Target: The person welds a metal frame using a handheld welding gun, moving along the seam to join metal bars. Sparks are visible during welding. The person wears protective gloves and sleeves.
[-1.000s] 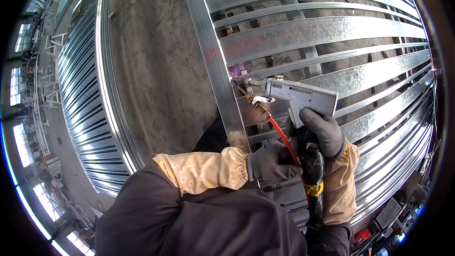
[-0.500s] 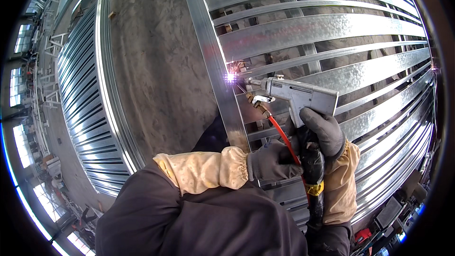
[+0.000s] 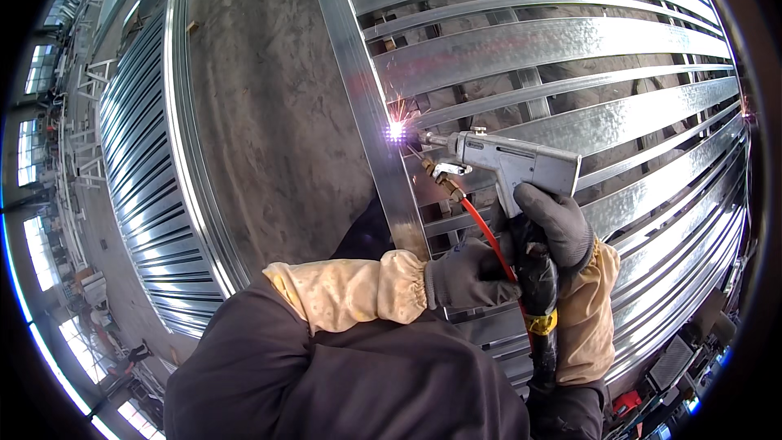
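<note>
A grey pistol-shaped welding gun (image 3: 517,161) is gripped at its handle by my gloved right hand (image 3: 560,228). Its nozzle points left at a metal frame's upright bar (image 3: 371,106), where a bright arc (image 3: 397,132) throws sparks at a slat joint. My gloved left hand (image 3: 471,275) is closed beside the gun's taped black cable (image 3: 538,277), with a thin red hose (image 3: 486,232) running through its fingers, partly hidden. That hose ends in a brass valve fitting (image 3: 444,179) with a light lever, just under the nozzle. Tan protective sleeves (image 3: 342,293) cover both my forearms.
Long galvanized slats (image 3: 562,49) stretch rightward from the upright bar, with gaps between them. A finished-looking slatted panel (image 3: 151,171) lies to the left across the concrete floor (image 3: 261,114). Another small glow (image 3: 747,116) shows at the frame's far right edge.
The arc stays at nearly the same spot on the bar, and its sparks now spray higher. My hands and the welding gun have barely moved.
</note>
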### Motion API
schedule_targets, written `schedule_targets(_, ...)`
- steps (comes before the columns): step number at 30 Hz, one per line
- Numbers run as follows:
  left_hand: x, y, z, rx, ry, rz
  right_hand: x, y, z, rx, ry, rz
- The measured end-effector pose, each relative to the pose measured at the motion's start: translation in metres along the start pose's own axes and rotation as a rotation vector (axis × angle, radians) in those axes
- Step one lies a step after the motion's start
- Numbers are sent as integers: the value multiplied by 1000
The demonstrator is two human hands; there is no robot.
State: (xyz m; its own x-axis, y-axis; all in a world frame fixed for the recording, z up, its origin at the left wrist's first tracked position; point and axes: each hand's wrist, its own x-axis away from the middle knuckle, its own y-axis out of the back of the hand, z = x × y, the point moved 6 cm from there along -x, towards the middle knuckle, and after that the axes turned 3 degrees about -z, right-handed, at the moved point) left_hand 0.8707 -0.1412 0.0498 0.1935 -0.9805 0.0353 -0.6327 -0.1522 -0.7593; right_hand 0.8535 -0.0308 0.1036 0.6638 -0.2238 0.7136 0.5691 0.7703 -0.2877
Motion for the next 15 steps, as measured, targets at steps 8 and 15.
schedule_targets(8,0,-3,1,2,-11,8,8,3,-3,-15,-33,19)
schedule_targets(15,12,-6,8,-246,151,55,11,7,-14,55,73,-28)
